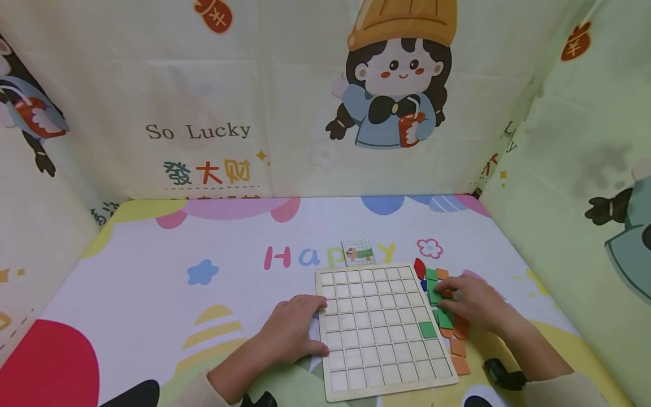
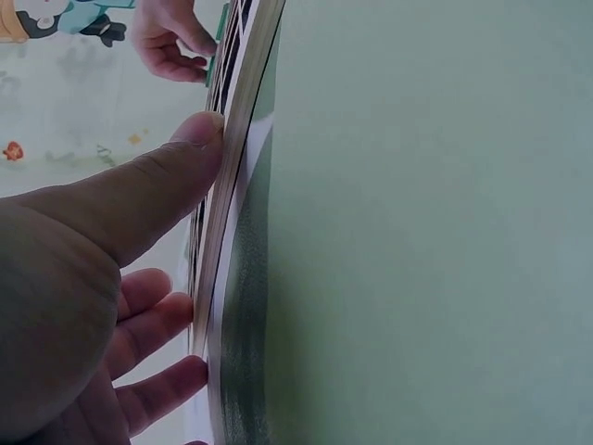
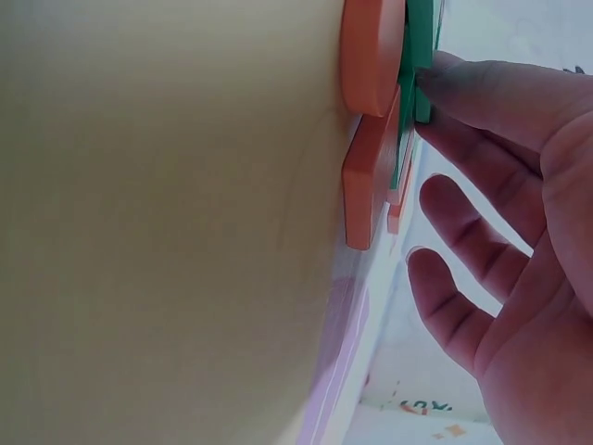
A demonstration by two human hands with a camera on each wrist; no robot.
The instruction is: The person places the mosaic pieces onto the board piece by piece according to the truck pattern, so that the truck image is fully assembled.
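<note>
A pale wooden grid board (image 1: 378, 333) lies on the printed cloth, with one green square tile (image 1: 428, 329) in a cell near its right edge. My left hand (image 1: 292, 330) touches the board's left edge, thumb and fingers spread along the side; the left wrist view shows the thumb (image 2: 176, 181) against the rim. Beyond the right edge, my right hand (image 1: 475, 299) pinches a green tile (image 1: 434, 295) between thumb and index finger, above a pile of pieces. In the right wrist view its other fingers (image 3: 463, 222) are held away from the pieces.
A small picture card (image 1: 358, 252) with a coloured grid pattern lies behind the board. Orange tiles (image 1: 459, 356), a red piece (image 1: 419, 268) and a blue one line the board's right side. Printed fabric walls (image 1: 295, 102) enclose the back and both sides.
</note>
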